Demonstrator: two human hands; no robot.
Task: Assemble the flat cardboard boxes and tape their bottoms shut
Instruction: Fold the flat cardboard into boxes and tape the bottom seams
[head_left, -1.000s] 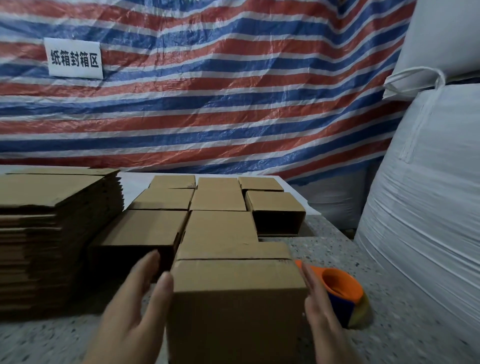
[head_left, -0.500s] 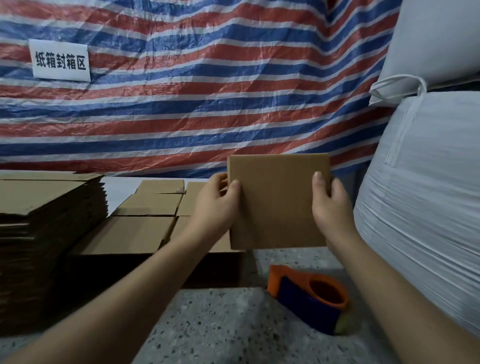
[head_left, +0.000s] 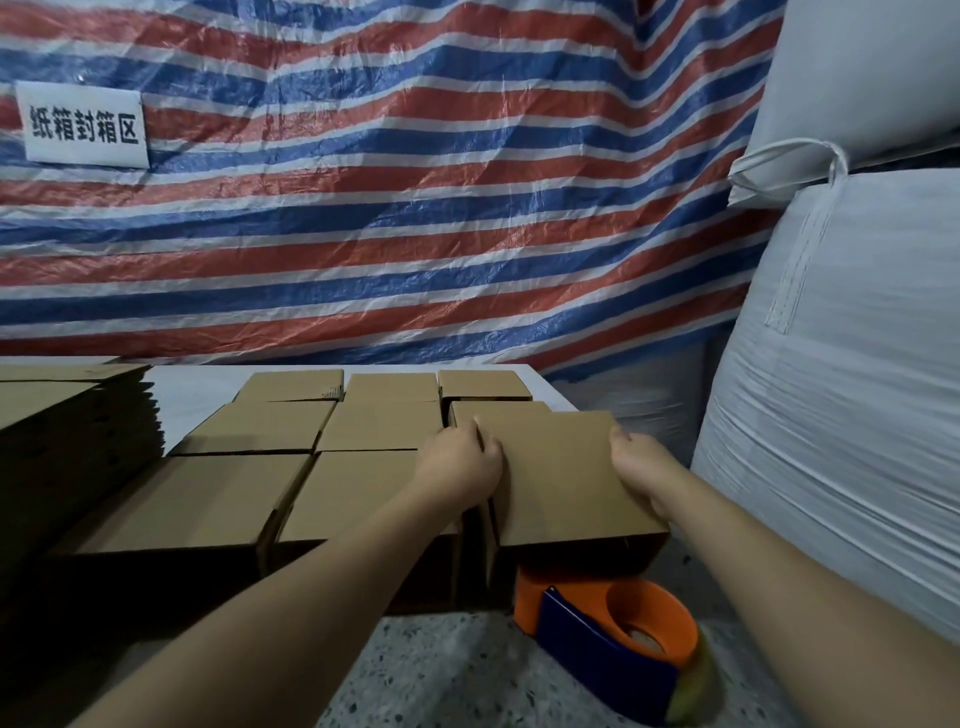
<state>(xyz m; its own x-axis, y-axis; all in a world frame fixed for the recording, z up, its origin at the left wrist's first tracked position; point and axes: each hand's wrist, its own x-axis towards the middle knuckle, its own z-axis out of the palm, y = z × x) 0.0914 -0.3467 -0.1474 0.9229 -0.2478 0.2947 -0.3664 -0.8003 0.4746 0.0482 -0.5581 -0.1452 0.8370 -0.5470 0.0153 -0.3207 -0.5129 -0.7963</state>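
Note:
An assembled brown cardboard box (head_left: 558, 475) sits at the right end of the front row of finished boxes (head_left: 270, 431), which lie in rows on the table. My left hand (head_left: 460, 470) grips its left edge and my right hand (head_left: 641, 475) grips its right side. An orange and blue tape dispenser (head_left: 615, 626) lies on the speckled table (head_left: 447, 675) just in front of the box. A tall stack of flat cardboard blanks (head_left: 72, 431) stands at the left.
Large white woven bags (head_left: 852, 389) crowd the table's right side. A red, white and blue striped tarp (head_left: 389, 182) with a white sign (head_left: 83, 127) hangs behind the table. Speckled tabletop shows between my forearms.
The box was on the table near me, then held up in the air with both hands. Now it is down at the right end of the rows of boxes, still gripped.

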